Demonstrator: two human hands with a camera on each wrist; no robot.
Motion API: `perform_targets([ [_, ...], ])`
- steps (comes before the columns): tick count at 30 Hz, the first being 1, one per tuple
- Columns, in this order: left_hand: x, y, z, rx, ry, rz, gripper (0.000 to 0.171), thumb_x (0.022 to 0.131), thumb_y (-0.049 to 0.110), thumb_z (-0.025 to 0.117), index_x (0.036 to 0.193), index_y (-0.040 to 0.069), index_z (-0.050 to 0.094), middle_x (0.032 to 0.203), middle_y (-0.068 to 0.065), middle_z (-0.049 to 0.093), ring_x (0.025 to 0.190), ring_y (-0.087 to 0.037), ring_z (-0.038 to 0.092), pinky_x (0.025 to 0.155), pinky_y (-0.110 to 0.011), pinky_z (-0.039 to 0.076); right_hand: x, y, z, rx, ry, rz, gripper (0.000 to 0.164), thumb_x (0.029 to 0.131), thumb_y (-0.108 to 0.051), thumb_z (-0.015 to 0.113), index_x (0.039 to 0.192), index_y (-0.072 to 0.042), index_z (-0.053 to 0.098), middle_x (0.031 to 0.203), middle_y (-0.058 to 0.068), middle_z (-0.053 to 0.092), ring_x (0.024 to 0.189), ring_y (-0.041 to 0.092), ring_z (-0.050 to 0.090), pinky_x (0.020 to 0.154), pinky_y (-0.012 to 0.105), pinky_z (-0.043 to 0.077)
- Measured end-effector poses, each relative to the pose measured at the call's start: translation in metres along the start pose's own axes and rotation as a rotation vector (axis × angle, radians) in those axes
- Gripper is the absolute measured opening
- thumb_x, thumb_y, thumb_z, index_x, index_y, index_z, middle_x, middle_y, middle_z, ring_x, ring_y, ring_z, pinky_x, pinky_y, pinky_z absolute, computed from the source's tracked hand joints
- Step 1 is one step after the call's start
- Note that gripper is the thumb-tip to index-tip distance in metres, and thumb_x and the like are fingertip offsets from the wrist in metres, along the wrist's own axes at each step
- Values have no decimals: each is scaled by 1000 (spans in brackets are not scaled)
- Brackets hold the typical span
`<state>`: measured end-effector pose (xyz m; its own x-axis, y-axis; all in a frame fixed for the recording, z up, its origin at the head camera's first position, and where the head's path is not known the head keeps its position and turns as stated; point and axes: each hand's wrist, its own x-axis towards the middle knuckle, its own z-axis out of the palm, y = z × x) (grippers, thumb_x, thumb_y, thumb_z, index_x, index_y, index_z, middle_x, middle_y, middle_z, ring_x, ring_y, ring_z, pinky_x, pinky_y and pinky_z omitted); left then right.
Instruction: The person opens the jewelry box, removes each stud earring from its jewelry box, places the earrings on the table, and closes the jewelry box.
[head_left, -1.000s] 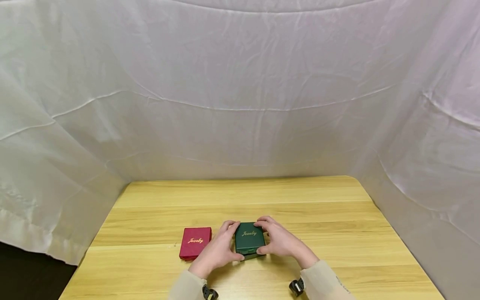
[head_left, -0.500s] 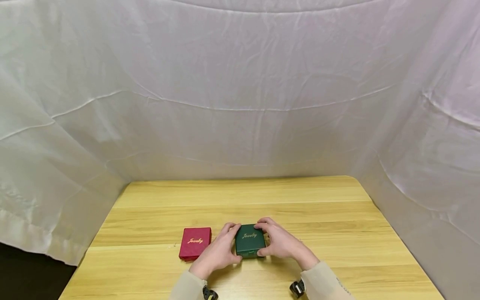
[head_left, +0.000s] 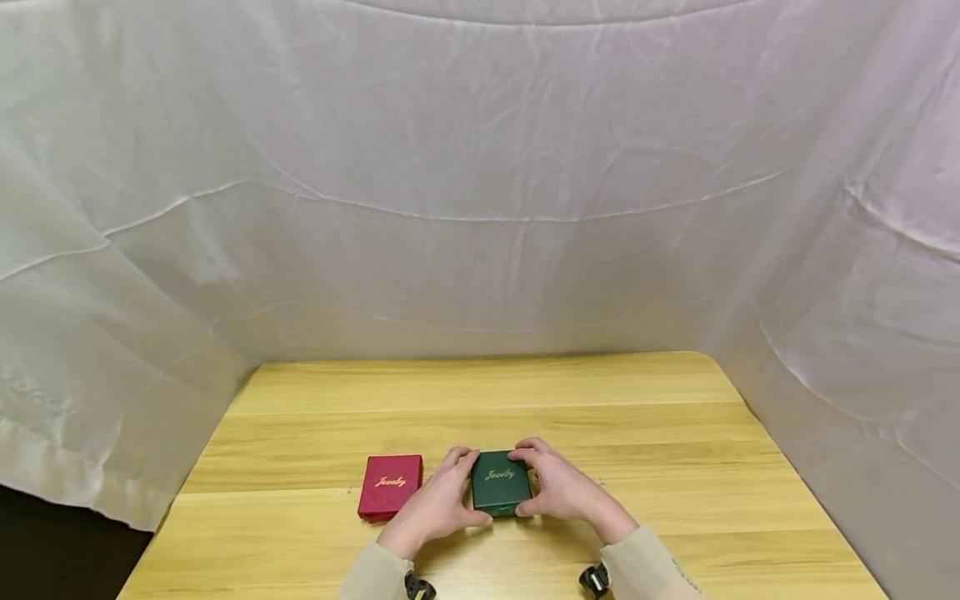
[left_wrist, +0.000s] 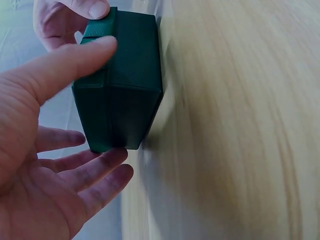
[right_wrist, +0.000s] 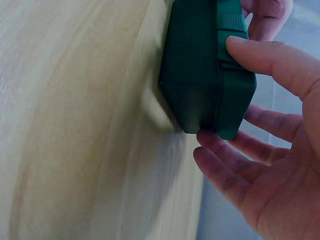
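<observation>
A dark green jewelry box (head_left: 500, 482) with gold "Jewelry" lettering on its lid sits between my two hands at the front middle of the table, lid down. My left hand (head_left: 442, 502) grips its left side, thumb on the front face by the ribbed clasp (left_wrist: 100, 28) and fingers at the far edge. From the other side my right hand (head_left: 558, 485) holds it, the thumb pressing at the clasp and fingertips at the back corner. In the left wrist view the box's underside is right at the wood. The inside of the box is hidden.
A red jewelry box (head_left: 391, 487), closed and with gold lettering, lies left of the green one, partly overlapped by my left wrist. The wooden table (head_left: 637, 433) is enclosed by white cloth (head_left: 487, 275) at the back and sides.
The green box has come down slightly and toward me. A dark green strip that jutted out under its front edge is no longer visible. My left thumb has shifted right along the front.
</observation>
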<state>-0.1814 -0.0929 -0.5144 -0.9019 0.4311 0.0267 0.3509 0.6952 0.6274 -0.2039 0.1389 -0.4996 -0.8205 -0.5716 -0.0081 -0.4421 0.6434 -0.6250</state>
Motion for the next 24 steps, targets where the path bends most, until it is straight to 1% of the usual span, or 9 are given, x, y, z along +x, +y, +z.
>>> perform_targets([
  [3,0,0,0,4,0,-10,96,73,34,87,147,-3,38,144,-16,40,119,-29,54,97,-46,47,0,0,1,-2,2,-2,73,72,-21,87,134,-1,54,139,17,44,113,28,55,95,49,46],
  [9,0,0,0,5,6,-8,92,74,32,87,145,-4,40,142,-15,41,118,-28,54,97,-45,48,-1,-1,2,-15,14,-4,74,71,-21,88,134,-1,54,139,17,44,113,28,55,96,49,46],
  [18,2,0,3,17,18,10,89,73,30,88,142,-4,44,138,-13,43,115,-26,55,94,-43,49,-1,0,5,-30,30,3,76,68,-19,90,133,-1,54,139,17,44,117,30,52,98,50,45],
  [24,3,-1,5,20,24,24,87,72,27,89,141,-4,46,136,-13,44,113,-26,56,94,-41,50,-1,0,8,-46,33,6,76,68,-17,90,133,0,54,138,17,44,118,31,51,99,50,45],
])
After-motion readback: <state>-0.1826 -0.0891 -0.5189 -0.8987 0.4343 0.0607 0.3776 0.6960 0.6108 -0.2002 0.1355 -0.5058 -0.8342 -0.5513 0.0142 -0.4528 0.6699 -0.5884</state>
